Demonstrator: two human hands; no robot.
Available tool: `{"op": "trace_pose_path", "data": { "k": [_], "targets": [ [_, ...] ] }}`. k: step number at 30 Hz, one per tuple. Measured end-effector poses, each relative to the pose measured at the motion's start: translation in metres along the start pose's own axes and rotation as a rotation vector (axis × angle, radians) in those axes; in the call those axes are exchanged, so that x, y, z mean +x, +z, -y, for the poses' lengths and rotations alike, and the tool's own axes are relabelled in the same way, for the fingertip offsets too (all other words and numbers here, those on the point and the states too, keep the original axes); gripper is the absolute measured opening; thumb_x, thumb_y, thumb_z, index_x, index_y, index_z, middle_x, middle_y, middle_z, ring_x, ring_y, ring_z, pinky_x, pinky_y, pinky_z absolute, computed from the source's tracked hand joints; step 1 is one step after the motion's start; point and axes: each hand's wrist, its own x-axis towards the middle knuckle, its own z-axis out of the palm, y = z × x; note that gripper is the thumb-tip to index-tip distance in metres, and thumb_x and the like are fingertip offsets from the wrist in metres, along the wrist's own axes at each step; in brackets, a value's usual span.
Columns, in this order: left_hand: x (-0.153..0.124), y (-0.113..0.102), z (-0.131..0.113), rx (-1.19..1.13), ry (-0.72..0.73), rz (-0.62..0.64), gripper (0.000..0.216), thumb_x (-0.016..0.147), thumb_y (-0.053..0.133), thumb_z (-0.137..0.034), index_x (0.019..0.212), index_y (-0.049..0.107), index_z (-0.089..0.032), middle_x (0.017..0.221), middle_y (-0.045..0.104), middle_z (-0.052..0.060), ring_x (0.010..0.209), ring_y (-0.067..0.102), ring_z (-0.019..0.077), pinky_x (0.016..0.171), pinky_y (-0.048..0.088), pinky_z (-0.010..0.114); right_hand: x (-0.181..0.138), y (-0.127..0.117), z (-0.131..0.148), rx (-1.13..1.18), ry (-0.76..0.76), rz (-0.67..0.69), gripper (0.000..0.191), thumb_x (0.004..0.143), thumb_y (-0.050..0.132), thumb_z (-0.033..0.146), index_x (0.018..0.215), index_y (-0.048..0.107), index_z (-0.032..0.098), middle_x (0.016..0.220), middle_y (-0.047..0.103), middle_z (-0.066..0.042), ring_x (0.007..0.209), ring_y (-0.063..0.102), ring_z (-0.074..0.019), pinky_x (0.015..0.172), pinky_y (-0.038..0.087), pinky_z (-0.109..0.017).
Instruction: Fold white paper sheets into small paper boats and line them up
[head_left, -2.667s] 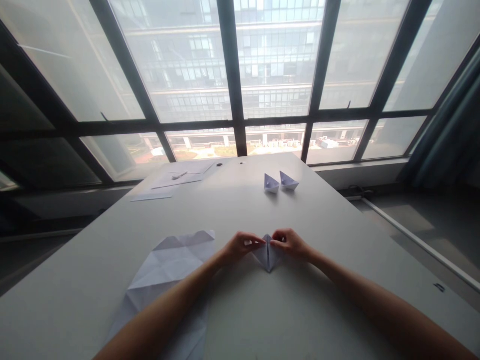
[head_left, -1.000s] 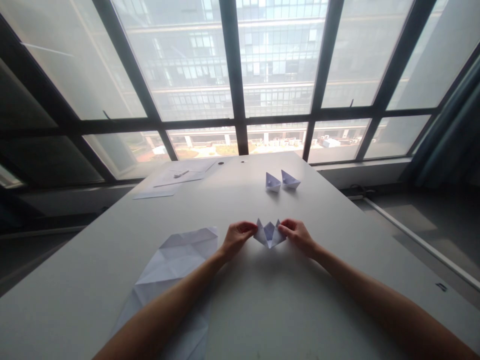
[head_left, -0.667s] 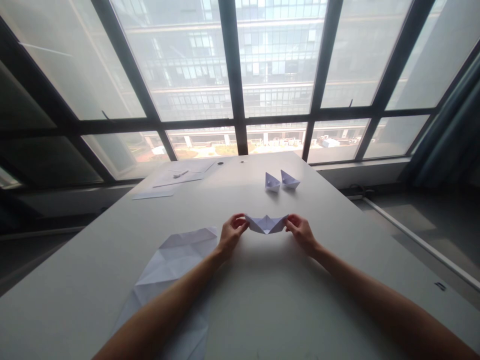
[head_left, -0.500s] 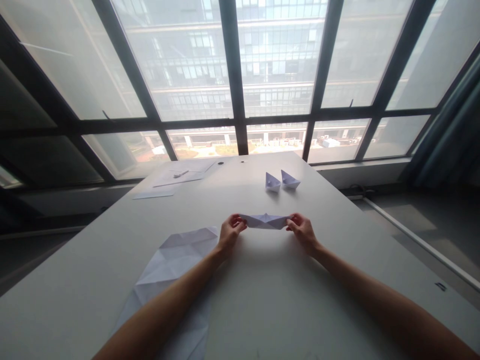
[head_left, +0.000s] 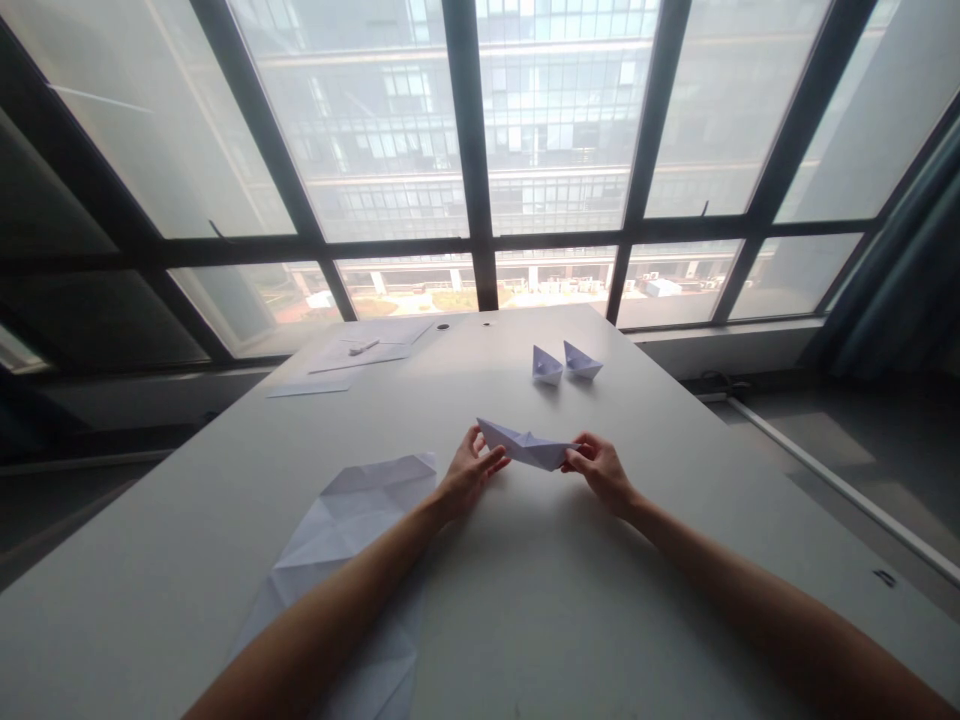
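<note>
A white paper boat [head_left: 527, 447] is held just above the grey table [head_left: 570, 600], in the middle. My right hand [head_left: 600, 470] pinches its right end. My left hand [head_left: 472, 470] lies under and beside its left end with the fingers loosened and spread, touching the paper. The boat is long and flat, with a small peak in its middle. Two finished paper boats [head_left: 562, 363] stand side by side farther back.
A large creased white sheet [head_left: 352, 540] lies on the table under my left forearm. Loose sheets and a pen [head_left: 360, 350] lie at the far left end. Big windows with dark frames rise behind the table. A dark curtain [head_left: 900, 270] hangs at the right.
The folded paper went from a narrow diamond to a long boat as both hands pulled its ends apart. My left fingers have now loosened and the boat's left end has tilted up.
</note>
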Motion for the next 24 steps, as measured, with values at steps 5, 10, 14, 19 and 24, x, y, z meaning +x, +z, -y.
{"op": "trace_pose_path", "data": {
  "k": [5, 10, 14, 19, 24],
  "targets": [
    [0.001, 0.001, 0.001, 0.016, -0.023, -0.035, 0.068, 0.069, 0.09, -0.032, 0.119, 0.045, -0.023, 0.096, 0.071, 0.006, 0.089, 0.071, 0.022, 0.088, 0.054, 0.038, -0.006, 0.003, 0.004, -0.028, 0.053, 0.131, 0.019, 0.075, 0.071, 0.031, 0.077, 0.057, 0.018, 0.072, 0.073, -0.006, 0.069, 0.069, -0.0206, 0.068, 0.053, -0.033],
    [0.001, 0.002, 0.001, 0.074, 0.024, -0.145, 0.069, 0.064, 0.091, -0.035, 0.118, 0.052, -0.018, 0.084, 0.071, 0.003, 0.08, 0.07, 0.0202, 0.079, 0.055, 0.032, -0.004, 0.003, 0.005, -0.049, 0.102, 0.341, 0.038, 0.078, 0.073, 0.037, 0.108, 0.063, 0.016, 0.091, 0.075, -0.007, 0.077, 0.068, -0.0196, 0.068, 0.051, -0.029],
    [-0.002, 0.006, -0.001, 0.188, 0.039, -0.11, 0.066, 0.063, 0.091, -0.037, 0.117, 0.059, -0.015, 0.085, 0.072, 0.005, 0.079, 0.07, 0.021, 0.075, 0.055, 0.03, 0.002, 0.008, 0.011, -0.159, 0.123, 0.421, 0.051, 0.082, 0.071, 0.047, 0.121, 0.065, 0.015, 0.094, 0.074, -0.008, 0.071, 0.064, -0.0166, 0.057, 0.044, -0.024],
    [-0.005, 0.008, -0.002, 0.263, 0.043, -0.059, 0.058, 0.066, 0.09, -0.036, 0.111, 0.063, -0.013, 0.088, 0.075, 0.008, 0.077, 0.071, 0.0228, 0.07, 0.055, 0.03, 0.014, 0.029, 0.014, -0.298, 0.103, 0.469, 0.043, 0.082, 0.067, 0.056, 0.084, 0.075, 0.013, 0.064, 0.064, 0.0, 0.053, 0.049, -0.011, 0.047, 0.031, -0.022],
    [-0.005, 0.007, -0.001, 0.257, 0.023, -0.084, 0.056, 0.066, 0.09, -0.04, 0.109, 0.065, -0.014, 0.091, 0.077, 0.01, 0.081, 0.073, 0.0262, 0.074, 0.056, 0.033, 0.026, 0.046, 0.003, -0.379, 0.134, 0.324, 0.043, 0.077, 0.07, 0.055, 0.066, 0.069, 0.013, 0.052, 0.055, 0.002, 0.048, 0.043, -0.0105, 0.045, 0.027, -0.023]
  ]
}}
